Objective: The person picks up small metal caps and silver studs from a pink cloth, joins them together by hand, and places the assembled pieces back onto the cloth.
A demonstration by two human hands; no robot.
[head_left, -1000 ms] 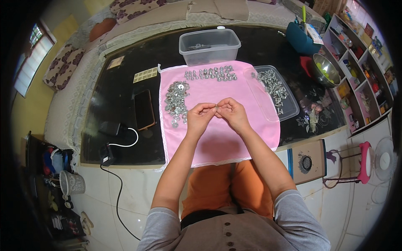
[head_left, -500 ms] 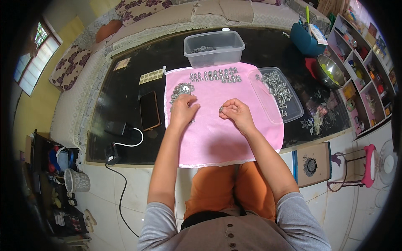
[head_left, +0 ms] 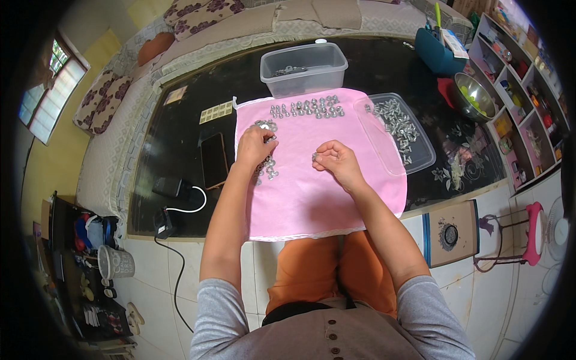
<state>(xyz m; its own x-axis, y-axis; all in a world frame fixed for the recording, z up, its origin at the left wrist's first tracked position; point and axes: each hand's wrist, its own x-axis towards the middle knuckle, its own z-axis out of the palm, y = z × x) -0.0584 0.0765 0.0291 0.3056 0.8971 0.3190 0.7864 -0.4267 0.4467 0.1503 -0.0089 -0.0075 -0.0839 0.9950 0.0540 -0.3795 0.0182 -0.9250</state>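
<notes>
My left hand (head_left: 254,147) is over a loose pile of small silver metal rings, perhaps washers (head_left: 266,169), at the left of a pink cloth (head_left: 294,198). Its thumb and fingers are pinched together; what is between them is hidden. Near the middle of the cloth, my right hand (head_left: 338,163) pinches a small silver metal piece (head_left: 314,156), too small to identify fully. Along the cloth's far part stand rows of small metal pieces (head_left: 307,108). To the right, a shallow clear tray (head_left: 427,161) holds many silver screws (head_left: 398,123).
Behind the cloth stands a clear plastic tub (head_left: 300,86) with dark metal rings inside. A phone (head_left: 214,161), a charger with a white cable (head_left: 201,198) and a card of small squares (head_left: 216,112) lie left on the black table (head_left: 198,90). A steel bowl (head_left: 480,99) stands far right.
My left hand has shifted slightly left and up over the pile, its fingers closing into a pinch, and more rings now show below it. My right hand stays nearly still with its piece.
</notes>
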